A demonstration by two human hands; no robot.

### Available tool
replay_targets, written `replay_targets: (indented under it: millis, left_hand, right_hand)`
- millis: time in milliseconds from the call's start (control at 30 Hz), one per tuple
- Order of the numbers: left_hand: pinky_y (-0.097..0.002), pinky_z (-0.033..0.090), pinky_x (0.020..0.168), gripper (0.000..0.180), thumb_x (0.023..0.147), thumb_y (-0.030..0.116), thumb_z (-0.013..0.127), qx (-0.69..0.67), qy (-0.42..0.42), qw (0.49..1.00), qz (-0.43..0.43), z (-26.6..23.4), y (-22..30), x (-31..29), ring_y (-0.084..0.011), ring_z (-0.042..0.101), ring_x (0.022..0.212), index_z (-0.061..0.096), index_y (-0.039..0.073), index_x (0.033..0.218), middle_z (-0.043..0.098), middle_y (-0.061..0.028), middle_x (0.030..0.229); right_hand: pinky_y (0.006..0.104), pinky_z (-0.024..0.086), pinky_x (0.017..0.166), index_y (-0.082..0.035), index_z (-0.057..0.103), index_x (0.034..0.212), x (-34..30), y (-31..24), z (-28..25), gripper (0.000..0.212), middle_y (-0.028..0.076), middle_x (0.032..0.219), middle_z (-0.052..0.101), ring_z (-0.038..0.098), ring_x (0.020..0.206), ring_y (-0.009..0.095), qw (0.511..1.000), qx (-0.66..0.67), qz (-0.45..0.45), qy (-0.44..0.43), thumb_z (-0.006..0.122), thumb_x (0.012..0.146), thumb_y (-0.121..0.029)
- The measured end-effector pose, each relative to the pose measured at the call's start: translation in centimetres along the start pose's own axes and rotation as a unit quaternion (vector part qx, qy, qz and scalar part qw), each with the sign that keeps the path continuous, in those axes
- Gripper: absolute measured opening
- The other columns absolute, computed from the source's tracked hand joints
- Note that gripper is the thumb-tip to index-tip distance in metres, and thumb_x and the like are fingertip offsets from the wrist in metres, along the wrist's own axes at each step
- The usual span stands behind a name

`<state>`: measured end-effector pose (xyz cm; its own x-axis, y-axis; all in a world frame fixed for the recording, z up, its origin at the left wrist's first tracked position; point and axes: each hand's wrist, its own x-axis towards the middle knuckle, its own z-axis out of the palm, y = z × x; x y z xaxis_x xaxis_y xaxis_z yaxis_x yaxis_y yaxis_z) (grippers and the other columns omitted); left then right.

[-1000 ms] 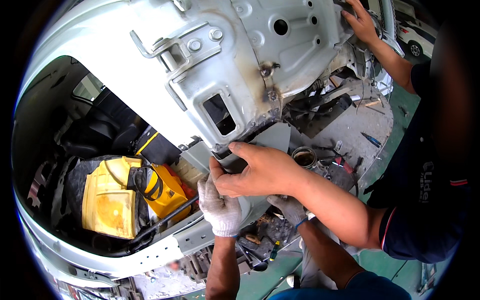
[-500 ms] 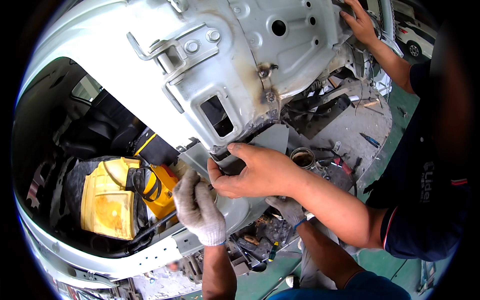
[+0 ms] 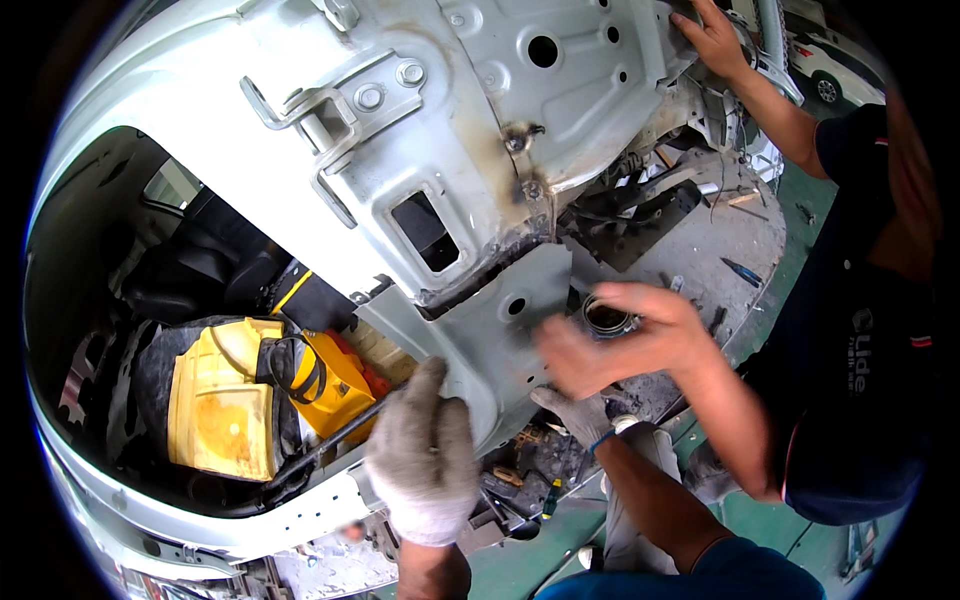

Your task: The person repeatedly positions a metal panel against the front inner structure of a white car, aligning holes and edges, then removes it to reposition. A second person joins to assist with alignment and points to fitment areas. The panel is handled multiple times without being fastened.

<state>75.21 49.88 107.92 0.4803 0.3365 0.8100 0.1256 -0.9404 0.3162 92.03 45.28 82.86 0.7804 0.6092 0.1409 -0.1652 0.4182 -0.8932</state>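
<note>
Both of my hands wear grey-white knit gloves. My left hand point(image 3: 422, 460) is raised in front of the car's pillar base, its index finger stretched up and nothing seen in it. My right hand point(image 3: 578, 418) grips the lower edge of a grey sheet-metal panel point(image 3: 480, 340), with some fingers hidden. The panel has round holes and lies against the white car body point(image 3: 300, 200), below a ragged cut edge. A co-worker's bare hand point(image 3: 625, 335), blurred, hovers over the panel's right side. That person's other hand point(image 3: 712, 40) rests on the body at the upper right.
Inside the door opening lie a yellow plastic piece point(image 3: 225, 410) and a yellow-orange case point(image 3: 330, 380) with a black strap. A round tin point(image 3: 606, 318) and loose tools stand on the grey platform point(image 3: 735, 225). A yellow-green screwdriver point(image 3: 551, 498) lies lower down.
The co-worker's hand has let go of the panel's upper edge and moved right and down, uncovering the panel. My left hand has dropped slightly, its index finger straightening. My right hand stays put.
</note>
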Motion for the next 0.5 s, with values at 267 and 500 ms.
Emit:
replay_targets:
  millis: [267,500]
  left_hand:
    - [-0.0433,0.059,0.058,0.073,0.093,0.012,0.067,0.149,-0.173,0.973,0.014,4.4,0.6,-0.6,-0.0348,0.073,0.063,0.041,-0.001,0.159,0.075,-0.0200,0.089]
    - [-0.0438,0.058,0.058,0.074,0.094,0.015,0.066,0.141,-0.174,0.974,0.019,5.5,0.2,-0.2,-0.0350,0.072,0.061,0.039,0.001,0.161,0.074,-0.0195,0.084]
  right_hand:
    - [0.0345,0.054,0.102,0.000,0.051,0.150,-0.1,-0.9,0.2,0.074,0.010,0.131,0.068,0.064,0.120,0.017,0.999,-0.041,0.016,0.006,0.083,0.084,-0.010]
    - [0.0366,0.054,0.105,0.000,0.052,0.151,-0.1,-0.9,-0.3,0.081,0.017,0.134,0.069,0.067,0.121,0.023,0.990,-0.136,0.007,0.026,0.089,0.082,-0.024]
